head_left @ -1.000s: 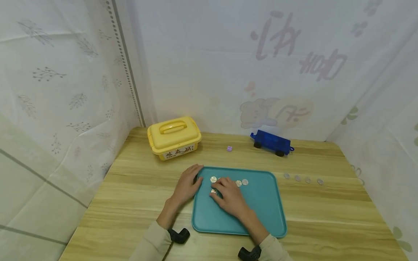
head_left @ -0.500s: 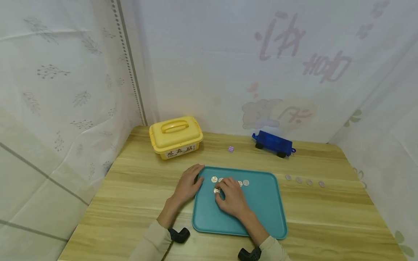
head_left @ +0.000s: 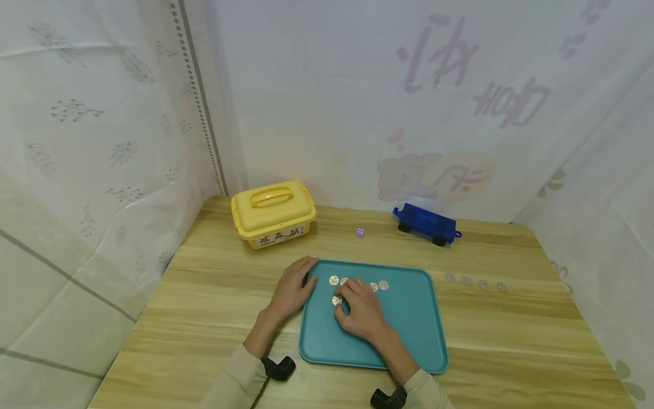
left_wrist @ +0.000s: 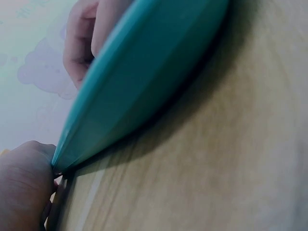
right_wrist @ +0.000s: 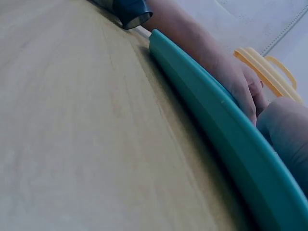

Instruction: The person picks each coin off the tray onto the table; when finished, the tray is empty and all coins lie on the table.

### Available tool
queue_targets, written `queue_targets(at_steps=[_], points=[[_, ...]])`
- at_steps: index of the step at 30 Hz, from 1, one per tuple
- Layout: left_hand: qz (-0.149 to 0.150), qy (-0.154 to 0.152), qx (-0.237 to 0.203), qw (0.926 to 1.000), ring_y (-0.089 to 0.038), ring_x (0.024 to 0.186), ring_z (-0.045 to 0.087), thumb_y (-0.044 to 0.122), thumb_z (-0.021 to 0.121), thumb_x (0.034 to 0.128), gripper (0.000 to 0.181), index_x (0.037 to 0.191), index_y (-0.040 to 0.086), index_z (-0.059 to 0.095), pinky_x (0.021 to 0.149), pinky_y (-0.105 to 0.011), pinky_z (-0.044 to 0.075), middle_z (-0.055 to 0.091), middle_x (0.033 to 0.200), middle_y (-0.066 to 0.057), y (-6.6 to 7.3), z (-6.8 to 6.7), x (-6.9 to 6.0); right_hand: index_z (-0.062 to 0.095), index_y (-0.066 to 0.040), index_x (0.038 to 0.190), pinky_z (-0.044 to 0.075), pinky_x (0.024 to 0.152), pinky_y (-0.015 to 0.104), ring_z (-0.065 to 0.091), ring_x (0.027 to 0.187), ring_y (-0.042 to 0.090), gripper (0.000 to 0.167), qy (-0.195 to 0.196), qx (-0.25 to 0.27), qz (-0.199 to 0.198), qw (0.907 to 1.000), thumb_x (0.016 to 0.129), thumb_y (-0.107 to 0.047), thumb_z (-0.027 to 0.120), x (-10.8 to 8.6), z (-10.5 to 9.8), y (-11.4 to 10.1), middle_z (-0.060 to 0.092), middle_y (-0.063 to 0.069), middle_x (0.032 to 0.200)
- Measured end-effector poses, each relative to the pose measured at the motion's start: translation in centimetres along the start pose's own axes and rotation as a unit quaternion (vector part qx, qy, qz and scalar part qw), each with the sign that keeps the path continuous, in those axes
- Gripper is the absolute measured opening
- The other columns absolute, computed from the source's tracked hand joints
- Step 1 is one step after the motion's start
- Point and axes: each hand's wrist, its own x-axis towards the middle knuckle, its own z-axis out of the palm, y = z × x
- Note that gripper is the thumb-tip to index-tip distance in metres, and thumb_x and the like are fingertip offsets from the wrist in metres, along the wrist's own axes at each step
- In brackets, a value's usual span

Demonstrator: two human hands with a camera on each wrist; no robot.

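Note:
In the head view a teal tray (head_left: 409, 341) lies on the wooden table, with a row of coins along its upper part, partly covered by the right hand. My left hand (head_left: 292, 288) rests at the tray's upper left corner, fingers fairly straight along the rim. Over the tray, my right hand (head_left: 364, 311) has its thumb and index finger at a gold coin (head_left: 337, 300) below the row; whether they pinch it is unclear. The left wrist view shows the tray's side (left_wrist: 125, 82) and part of the left hand (left_wrist: 24, 187).
A yellow lidded box (head_left: 274, 213) stands behind the tray to the left. Farther back are a small purple block (head_left: 360, 232) and a blue wheeled toy cart (head_left: 427, 222). Several silver coins, one at the near end (head_left: 503, 287), lie in a row on the table to the right.
My right thumb and fingers have shifted slightly right and drawn closer together, and the gold coin beside them has moved a little. The left hand has stayed at the tray's corner.

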Motion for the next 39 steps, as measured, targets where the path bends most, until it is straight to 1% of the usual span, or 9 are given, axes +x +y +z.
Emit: queue_targets(at_steps=[3,9,12,17,22,26,30,35,39], points=[[0.001,0.003,0.0,1.0,-0.034,0.143,0.042,0.016,0.061,0.0984,0.046,0.143,0.008,0.053,0.118,-0.057,0.032,0.053,0.147,-0.014,0.05,-0.04,-0.05,0.069,-0.02,0.093,0.046,0.069,0.029,0.048,0.077,0.011,0.015,-0.01,-0.007,0.005,0.9999,0.079,-0.016,0.067,-0.02,0.07,-0.02,0.06,-0.006,0.088],[0.001,0.0,-0.001,1.0,-0.034,0.143,0.042,0.015,0.061,0.0983,0.046,0.143,0.008,0.054,0.118,-0.057,0.032,0.053,0.146,-0.015,0.07,-0.09,-0.03,0.063,-0.022,0.089,0.044,0.067,0.024,0.045,0.075,0.005,0.011,-0.048,0.037,0.052,0.9968,0.081,-0.02,0.069,0.0,-0.17,-0.12,0.054,-0.01,0.082],[0.003,0.001,0.001,1.0,-0.034,0.143,0.042,0.015,0.062,0.0983,0.046,0.143,0.008,0.054,0.118,-0.057,0.032,0.053,0.146,-0.015,0.06,-0.08,-0.03,0.062,-0.022,0.092,0.045,0.068,0.023,0.047,0.075,0.003,0.013,-0.045,0.048,0.04,0.997,0.082,-0.018,0.069,-0.04,-0.22,-0.13,0.056,-0.011,0.083],[0.011,0.006,0.003,0.9999,-0.035,0.142,0.043,0.014,0.062,0.0978,0.046,0.143,0.007,0.054,0.118,-0.057,0.033,0.054,0.146,-0.016,0.01,-0.04,-0.06,0.068,-0.022,0.098,0.049,0.073,0.026,0.053,0.078,0.005,0.016,-0.027,0.053,-0.006,0.9982,0.085,-0.012,0.067,-0.11,0.0,0.01,0.063,-0.01,0.088],[-0.001,-0.005,0.001,1.0,-0.033,0.143,0.042,0.015,0.061,0.099,0.046,0.144,0.009,0.053,0.119,-0.056,0.031,0.053,0.147,-0.014,0.05,-0.12,-0.06,0.075,-0.021,0.106,0.05,0.075,0.03,0.057,0.083,0.01,0.02,-0.034,0.051,-0.029,0.9977,0.088,-0.016,0.069,-0.36,0.02,0.19,0.065,-0.006,0.096],[-0.002,-0.004,0.002,1.0,-0.033,0.143,0.042,0.016,0.06,0.0994,0.045,0.143,0.009,0.054,0.119,-0.056,0.031,0.053,0.147,-0.013,0.02,-0.12,-0.11,0.075,-0.02,0.111,0.051,0.079,0.031,0.058,0.088,0.011,0.021,-0.05,0.044,-0.029,0.9973,0.092,-0.028,0.072,-0.42,0.0,0.24,0.065,-0.004,0.1],[0.005,0.002,0.005,1.0,-0.034,0.142,0.043,0.016,0.061,0.0989,0.045,0.143,0.008,0.054,0.118,-0.057,0.032,0.054,0.146,-0.014,0.05,-0.07,-0.18,0.074,-0.02,0.11,0.051,0.078,0.03,0.057,0.089,0.01,0.023,-0.053,0.041,-0.018,0.9976,0.092,-0.032,0.072,-0.44,0.06,0.2,0.064,-0.005,0.101],[-0.005,-0.009,0.006,0.9999,-0.032,0.144,0.041,0.018,0.059,0.1001,0.045,0.144,0.01,0.053,0.12,-0.055,0.031,0.052,0.148,-0.013,0.0,-0.09,-0.04,0.074,-0.018,0.11,0.053,0.079,0.031,0.058,0.093,0.012,0.024,-0.038,0.059,-0.006,0.9975,0.091,-0.032,0.073,-0.39,0.17,0.29,0.065,-0.003,0.104],[-0.008,-0.009,0.009,0.9999,-0.032,0.144,0.041,0.019,0.059,0.1003,0.045,0.144,0.01,0.053,0.12,-0.055,0.031,0.051,0.149,-0.013,-0.05,-0.03,0.07,0.075,-0.017,0.111,0.054,0.081,0.032,0.061,0.096,0.014,0.024,-0.019,0.055,-0.017,0.9982,0.091,-0.03,0.073,-0.17,0.12,0.48,0.068,-0.002,0.107]])
